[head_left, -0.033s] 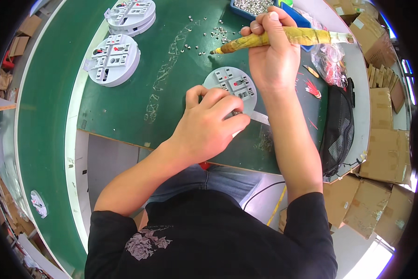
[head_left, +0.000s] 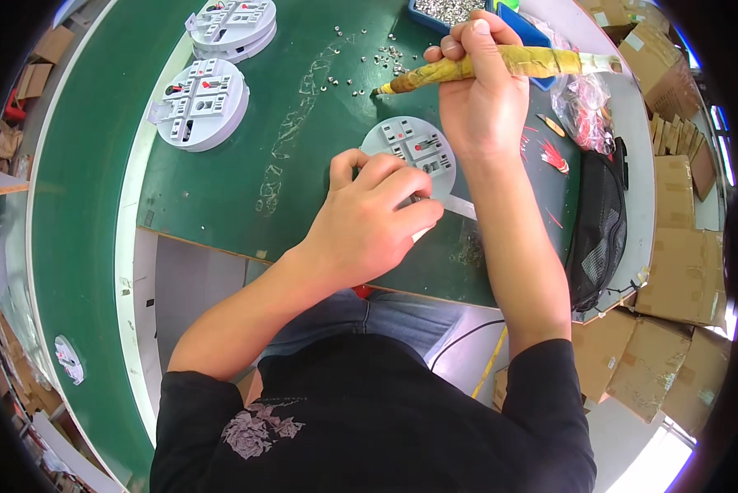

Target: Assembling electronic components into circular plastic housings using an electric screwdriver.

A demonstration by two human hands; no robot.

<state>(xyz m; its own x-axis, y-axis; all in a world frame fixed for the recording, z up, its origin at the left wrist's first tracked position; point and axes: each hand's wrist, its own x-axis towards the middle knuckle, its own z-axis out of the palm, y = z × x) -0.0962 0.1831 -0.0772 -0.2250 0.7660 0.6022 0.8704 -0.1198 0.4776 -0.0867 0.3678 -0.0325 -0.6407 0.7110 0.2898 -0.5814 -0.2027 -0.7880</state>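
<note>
My left hand (head_left: 373,218) is closed, its fingers curled over the near edge of a round grey plastic housing (head_left: 426,135). The housing lies on the green worktop (head_left: 221,197); small slots and a red part show on its face. My fingers cover its near side, so what else they may pinch there is hidden. Raised over the far right of the housing, my right hand (head_left: 484,90) is closed around a long stick wrapped in yellow tape (head_left: 541,63). The stick's dark, narrow tip points left, close to several loose small metal nuts (head_left: 389,59).
A blue bin (head_left: 521,31) of small metal parts stands at the back. More round grey housings (head_left: 200,107) sit at the left. To the right are red wires (head_left: 554,156), a yellow-handled cutter (head_left: 551,125), a plastic bag (head_left: 583,107), a black pouch (head_left: 599,234) and cardboard boxes (head_left: 677,275).
</note>
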